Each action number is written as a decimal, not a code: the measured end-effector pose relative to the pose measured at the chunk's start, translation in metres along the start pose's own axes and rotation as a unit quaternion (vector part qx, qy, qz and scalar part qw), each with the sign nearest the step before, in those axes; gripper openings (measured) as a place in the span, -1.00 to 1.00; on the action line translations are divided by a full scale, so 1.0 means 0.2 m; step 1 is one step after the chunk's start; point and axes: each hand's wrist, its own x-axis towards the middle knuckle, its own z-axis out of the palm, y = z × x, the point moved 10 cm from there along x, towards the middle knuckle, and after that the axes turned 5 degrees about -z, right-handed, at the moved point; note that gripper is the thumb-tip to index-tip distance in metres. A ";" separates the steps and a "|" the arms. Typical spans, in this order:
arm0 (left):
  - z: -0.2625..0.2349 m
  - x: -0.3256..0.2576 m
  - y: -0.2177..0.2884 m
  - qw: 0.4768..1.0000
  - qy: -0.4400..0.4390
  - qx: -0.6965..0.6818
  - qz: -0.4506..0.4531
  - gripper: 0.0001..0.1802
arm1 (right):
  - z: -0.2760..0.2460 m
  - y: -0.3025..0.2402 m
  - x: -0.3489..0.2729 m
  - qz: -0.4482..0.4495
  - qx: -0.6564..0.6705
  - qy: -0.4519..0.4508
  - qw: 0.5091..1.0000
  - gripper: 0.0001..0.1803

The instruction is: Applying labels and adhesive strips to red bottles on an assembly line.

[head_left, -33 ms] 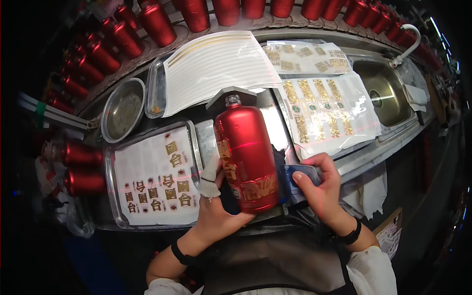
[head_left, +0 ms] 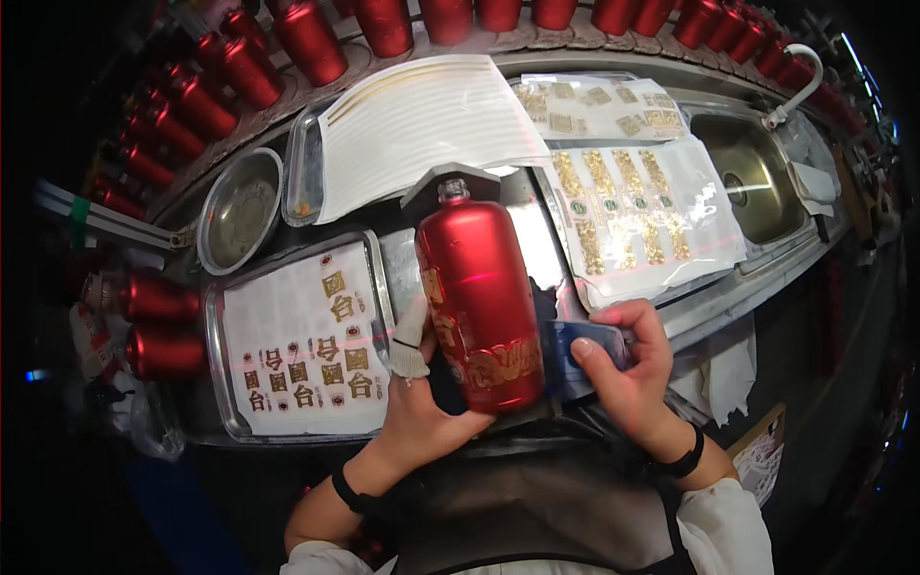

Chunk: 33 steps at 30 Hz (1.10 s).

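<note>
Left hand: [head_left: 422,412] curled around the bottle's left side and base, thumb by the bottom edge; fingertips behind it cannot be seen. White fabric cover [head_left: 410,360] on one finger.
Right hand: [head_left: 640,383] thumb and fingers pinch a blue flat tool [head_left: 606,337], just beside the bottle.
Red bottle: [head_left: 479,278] at the middle of the counter's [head_left: 757,285] near edge, neck toward the far edge; gold decal [head_left: 508,359] low on the body.
Handling (judged): stiff, breakable, fairly heavy; glossy coat probably slippery if wet. Best hold: base plus neck, off the decal.
Left end: tray [head_left: 379,287] with printed sheet.
Right end: gold-patterned sheet [head_left: 709,240], then sink [head_left: 771,196].
Far edge: row of red bottles [head_left: 311,43].
</note>
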 end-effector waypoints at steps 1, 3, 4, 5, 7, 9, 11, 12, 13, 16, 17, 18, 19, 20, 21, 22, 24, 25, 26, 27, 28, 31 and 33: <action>0.01 -0.01 -0.03 0.999 -0.015 -0.028 -0.015 0.29 | 0.02 -0.15 -0.01 -0.080 0.006 0.002 0.997 -0.71; 0.01 -0.01 -0.04 1.000 -0.013 -0.018 -0.007 0.33 | 0.12 -0.26 0.02 -0.178 -0.045 -0.053 0.982 -0.71; 0.02 -0.01 -0.04 1.000 -0.020 -0.001 -0.005 0.35 | 0.07 -0.10 0.05 -0.072 -0.014 -0.021 0.997 -0.70; 0.02 -0.01 -0.04 1.000 -0.021 0.016 -0.002 0.37 | 0.01 0.08 0.08 0.031 0.017 0.006 0.999 -0.70; 0.03 0.01 -0.01 1.000 -0.019 0.011 0.004 0.37 | -0.04 0.09 0.11 -0.015 -0.009 0.011 1.000 -0.70; 0.03 0.00 -0.01 1.000 -0.022 0.006 0.005 0.37 | 0.00 -0.08 0.02 -0.129 0.058 -0.012 0.990 -0.74; 0.02 0.00 -0.03 1.000 -0.017 0.001 -0.003 0.37 | 0.03 -0.13 0.05 -0.177 0.034 -0.023 0.983 -0.75; 0.02 0.01 -0.03 1.000 -0.014 0.004 -0.001 0.37 | 0.00 0.02 0.09 -0.104 0.015 0.005 0.994 -0.74; 0.03 0.01 -0.02 1.000 -0.020 0.006 0.008 0.37 | -0.04 0.13 0.11 -0.030 -0.005 0.032 0.999 -0.73; 0.01 -0.01 -0.03 1.000 -0.008 0.006 -0.004 0.36 | 0.02 -0.10 0.04 -0.160 0.029 -0.027 0.986 -0.73; 0.01 0.00 -0.03 1.000 -0.006 0.000 -0.014 0.35 | 0.06 -0.17 0.05 -0.200 -0.004 -0.051 0.978 -0.73; 0.01 0.00 -0.02 1.000 -0.003 0.000 -0.013 0.35 | 0.03 0.00 0.09 -0.079 -0.015 -0.034 0.996 -0.74; 0.00 -0.01 0.01 1.000 0.004 0.005 -0.006 0.30 | -0.04 0.05 0.12 -0.121 -0.077 0.039 0.989 -0.74; -0.01 -0.02 0.02 1.000 0.016 0.011 -0.003 0.26 | -0.06 0.00 0.12 -0.146 -0.076 0.052 0.985 -0.74; -0.01 -0.02 0.05 1.000 0.021 0.010 -0.007 0.26 | -0.08 -0.06 0.09 -0.167 -0.077 0.066 0.981 -0.74; -0.03 -0.02 0.15 0.992 0.050 0.101 0.058 0.16 | -0.06 -0.12 0.06 -0.202 -0.070 0.049 0.976 -0.72; -0.04 -0.04 0.26 0.972 0.063 0.203 0.099 -0.19 | 0.02 -0.25 -0.01 -0.265 -0.077 0.008 0.961 -0.63; -0.05 -0.04 0.25 0.973 0.063 0.200 0.098 -0.19 | 0.08 -0.32 -0.04 -0.334 -0.106 -0.050 0.935 -0.58; -0.03 -0.04 0.27 0.960 0.053 0.244 0.127 -0.26 | 0.11 -0.35 -0.06 -0.352 -0.101 -0.082 0.927 -0.56; -0.01 -0.05 0.29 0.944 0.042 0.288 0.156 -0.33 | 0.13 -0.38 -0.10 -0.369 -0.096 -0.114 0.917 -0.54; -0.01 -0.05 0.26 0.941 0.067 0.298 0.145 -0.37 | 0.14 -0.41 -0.11 -0.374 -0.090 -0.141 0.912 -0.57; -0.02 -0.06 0.23 0.944 0.058 0.284 0.156 -0.36 | 0.10 -0.36 -0.03 -0.268 0.006 -0.131 0.955 -0.60; -0.04 -0.09 0.18 0.949 0.054 0.270 0.155 -0.35 | 0.09 -0.37 0.04 -0.274 -0.017 -0.092 0.957 -0.62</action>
